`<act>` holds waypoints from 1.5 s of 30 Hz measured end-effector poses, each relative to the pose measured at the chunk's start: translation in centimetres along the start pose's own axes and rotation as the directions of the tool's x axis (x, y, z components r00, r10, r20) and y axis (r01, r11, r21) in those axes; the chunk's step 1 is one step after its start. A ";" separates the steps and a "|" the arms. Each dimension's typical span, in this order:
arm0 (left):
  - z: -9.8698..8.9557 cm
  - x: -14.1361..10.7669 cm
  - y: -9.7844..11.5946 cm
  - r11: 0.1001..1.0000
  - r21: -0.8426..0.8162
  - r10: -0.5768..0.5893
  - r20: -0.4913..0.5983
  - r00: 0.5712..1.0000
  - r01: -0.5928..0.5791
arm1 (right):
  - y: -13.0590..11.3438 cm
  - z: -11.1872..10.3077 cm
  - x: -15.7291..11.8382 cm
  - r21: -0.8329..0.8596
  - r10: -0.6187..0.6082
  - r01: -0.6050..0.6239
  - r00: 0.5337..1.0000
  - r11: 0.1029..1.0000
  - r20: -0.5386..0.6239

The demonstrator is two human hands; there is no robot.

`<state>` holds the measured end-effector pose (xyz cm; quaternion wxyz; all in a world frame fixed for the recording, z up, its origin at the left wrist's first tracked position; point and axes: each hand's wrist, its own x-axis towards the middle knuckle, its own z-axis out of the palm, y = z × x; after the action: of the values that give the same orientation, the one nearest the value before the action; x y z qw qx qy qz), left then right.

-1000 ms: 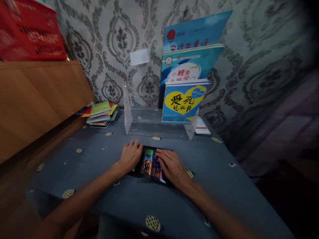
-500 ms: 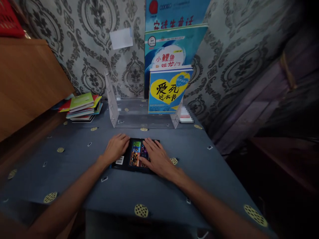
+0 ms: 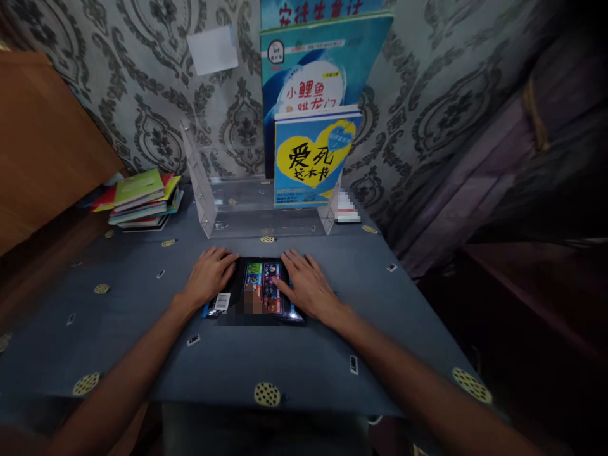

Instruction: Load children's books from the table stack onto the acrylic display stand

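Observation:
A black book (image 3: 240, 288) lies flat on the dark blue tablecloth, its barcode and rows of coloured pictures facing up. Along its left edge rests my left hand (image 3: 209, 275), palm down, fingers stretched out and the thumb on the cover. My right hand (image 3: 308, 282) lies over the right edge with fingers spread, its thumb reaching in across the pictures. Neither hand grips the book. Part of the lower cover is blurred out, and the hands hide portions of both side edges.
Behind the book stands a clear acrylic book rack (image 3: 206, 212). Several upright books, with a blue and yellow book (image 3: 304, 183) in front, fill its right side. A stack of books (image 3: 142, 199) sits at the back left beside a wooden panel (image 3: 52, 139). A curtain (image 3: 475, 158) hangs at right.
My right hand has slid outward from the pictures to the book's right side, uncovering more of them. My left hand has shifted slightly outward. The camera view has moved too.

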<state>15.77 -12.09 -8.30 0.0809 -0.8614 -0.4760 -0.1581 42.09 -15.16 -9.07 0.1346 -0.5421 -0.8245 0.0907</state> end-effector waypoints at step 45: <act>-1.4 -1.5 -3.7 0.926 -0.376 0.204 0.393 0.897 -0.046 | -0.9 -5.2 -1.6 -0.134 -0.023 0.026 0.999 0.991 0.025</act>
<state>11.61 -11.68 -7.55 -0.1721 -0.9044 -0.3878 -0.0449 43.57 -16.92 -4.12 0.0891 -0.5388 -0.8368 0.0396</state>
